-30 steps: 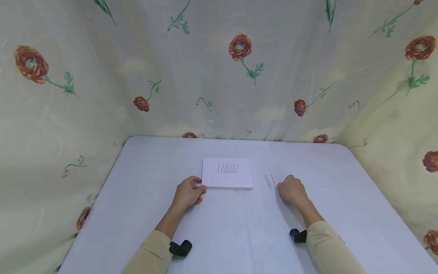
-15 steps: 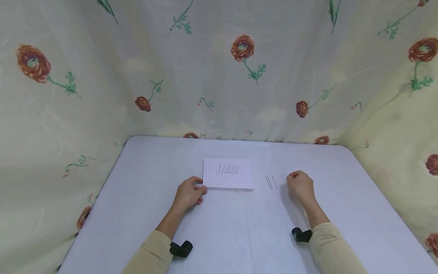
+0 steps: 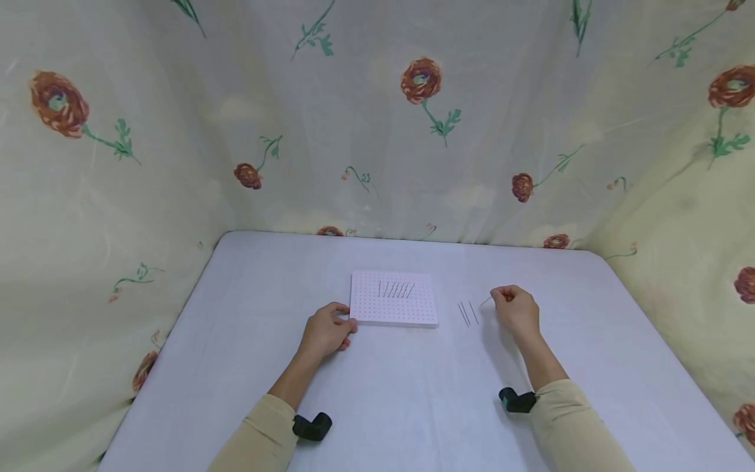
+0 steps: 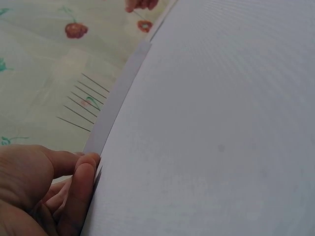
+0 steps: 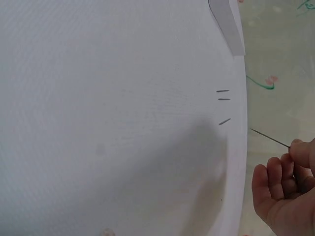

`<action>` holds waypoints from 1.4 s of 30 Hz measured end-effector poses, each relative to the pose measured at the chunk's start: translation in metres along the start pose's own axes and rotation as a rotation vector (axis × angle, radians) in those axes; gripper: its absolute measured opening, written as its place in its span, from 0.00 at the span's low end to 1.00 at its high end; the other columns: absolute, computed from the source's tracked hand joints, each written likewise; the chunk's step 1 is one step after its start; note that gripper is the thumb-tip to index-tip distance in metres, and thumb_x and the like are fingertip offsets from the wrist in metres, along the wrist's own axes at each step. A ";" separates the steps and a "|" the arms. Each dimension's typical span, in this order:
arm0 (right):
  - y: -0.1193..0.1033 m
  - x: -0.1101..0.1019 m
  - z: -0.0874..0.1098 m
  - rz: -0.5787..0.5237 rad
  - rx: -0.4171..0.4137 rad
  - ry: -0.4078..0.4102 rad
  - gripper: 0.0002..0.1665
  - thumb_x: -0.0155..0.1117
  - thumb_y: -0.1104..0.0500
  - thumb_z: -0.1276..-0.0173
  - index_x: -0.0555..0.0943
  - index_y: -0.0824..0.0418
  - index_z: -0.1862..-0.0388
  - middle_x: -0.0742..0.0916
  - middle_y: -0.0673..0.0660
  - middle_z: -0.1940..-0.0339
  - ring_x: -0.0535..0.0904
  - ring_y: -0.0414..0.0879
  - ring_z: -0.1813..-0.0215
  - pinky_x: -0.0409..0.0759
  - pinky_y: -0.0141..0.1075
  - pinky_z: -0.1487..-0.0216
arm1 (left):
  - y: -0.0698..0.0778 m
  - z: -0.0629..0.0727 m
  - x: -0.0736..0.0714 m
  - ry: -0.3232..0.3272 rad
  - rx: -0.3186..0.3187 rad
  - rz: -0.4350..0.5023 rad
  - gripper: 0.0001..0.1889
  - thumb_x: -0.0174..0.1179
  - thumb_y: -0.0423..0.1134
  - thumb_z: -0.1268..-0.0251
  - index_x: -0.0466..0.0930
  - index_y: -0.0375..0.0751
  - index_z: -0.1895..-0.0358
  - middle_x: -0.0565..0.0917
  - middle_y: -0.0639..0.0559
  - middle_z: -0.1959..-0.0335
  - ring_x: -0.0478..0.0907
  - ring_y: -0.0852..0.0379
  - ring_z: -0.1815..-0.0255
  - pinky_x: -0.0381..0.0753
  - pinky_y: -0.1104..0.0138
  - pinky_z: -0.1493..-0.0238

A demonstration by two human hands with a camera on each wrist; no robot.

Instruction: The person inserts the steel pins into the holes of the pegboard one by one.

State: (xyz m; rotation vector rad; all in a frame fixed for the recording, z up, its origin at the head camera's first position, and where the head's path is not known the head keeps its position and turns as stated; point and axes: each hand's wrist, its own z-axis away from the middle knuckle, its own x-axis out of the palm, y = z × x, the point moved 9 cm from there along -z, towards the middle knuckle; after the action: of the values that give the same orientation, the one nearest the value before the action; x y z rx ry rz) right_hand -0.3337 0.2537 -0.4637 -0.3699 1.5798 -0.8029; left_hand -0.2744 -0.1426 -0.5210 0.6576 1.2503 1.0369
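My left hand [image 3: 326,331] grips the front left corner of a white pegboard [image 3: 394,316], its thumb at the front edge and a finger along the side. Several thin dark needles [image 4: 82,106] stand in a row in the board's holes. To the right, above the table, my right hand [image 3: 516,311] pinches one thin needle [image 5: 270,138] between thumb and fingertips, its free end pointing out to the left. Three loose needles [image 5: 224,99] lie on the table between the board and this hand.
A white cloth covers the table [image 3: 407,406]. Flowered curtains [image 3: 377,131] hang behind it and on both sides. A black wrist device [image 3: 312,427] sits at the left cuff, and another wrist device [image 3: 517,400] at the right one.
My right hand has risen from the table beside the loose needles and shifted right, and a needle now shows in its fingertips. The left hand and board have stayed put.
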 end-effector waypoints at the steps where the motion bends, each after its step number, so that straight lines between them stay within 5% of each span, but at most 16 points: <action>1: -0.001 0.000 0.000 -0.003 -0.001 0.000 0.20 0.54 0.51 0.21 0.82 0.66 0.48 0.84 0.60 0.63 0.77 0.51 0.58 0.70 0.34 0.62 | 0.000 0.000 0.000 0.001 -0.001 -0.001 0.17 0.63 0.37 0.29 0.78 0.39 0.41 0.89 0.49 0.69 0.80 0.60 0.82 0.82 0.72 0.78; 13: -0.006 0.004 0.000 -0.089 0.012 -0.021 0.20 0.56 0.51 0.21 0.83 0.64 0.46 0.90 0.63 0.51 0.86 0.40 0.58 0.76 0.21 0.66 | 0.000 0.001 0.000 0.003 -0.007 0.003 0.17 0.64 0.37 0.30 0.78 0.39 0.41 0.88 0.49 0.69 0.80 0.59 0.82 0.82 0.72 0.79; 21: -0.014 0.005 0.001 -0.120 0.005 -0.013 0.22 0.59 0.46 0.23 0.85 0.58 0.43 0.90 0.60 0.49 0.86 0.49 0.47 0.75 0.28 0.59 | 0.000 0.000 0.001 0.000 -0.001 0.009 0.17 0.63 0.37 0.29 0.78 0.39 0.41 0.88 0.49 0.69 0.79 0.60 0.82 0.82 0.72 0.78; 42: -0.056 0.041 0.010 -0.127 -0.123 -0.056 0.15 0.63 0.49 0.25 0.87 0.58 0.51 0.91 0.58 0.58 0.83 0.48 0.55 0.75 0.33 0.60 | -0.001 0.000 0.000 0.000 -0.017 0.016 0.17 0.64 0.38 0.30 0.78 0.40 0.40 0.88 0.49 0.69 0.79 0.59 0.82 0.82 0.73 0.79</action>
State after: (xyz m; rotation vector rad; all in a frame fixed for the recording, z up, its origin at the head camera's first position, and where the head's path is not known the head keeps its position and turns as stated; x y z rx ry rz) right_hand -0.3438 0.1845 -0.4557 -0.5823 1.5688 -0.7869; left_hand -0.2738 -0.1425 -0.5218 0.6562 1.2365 1.0597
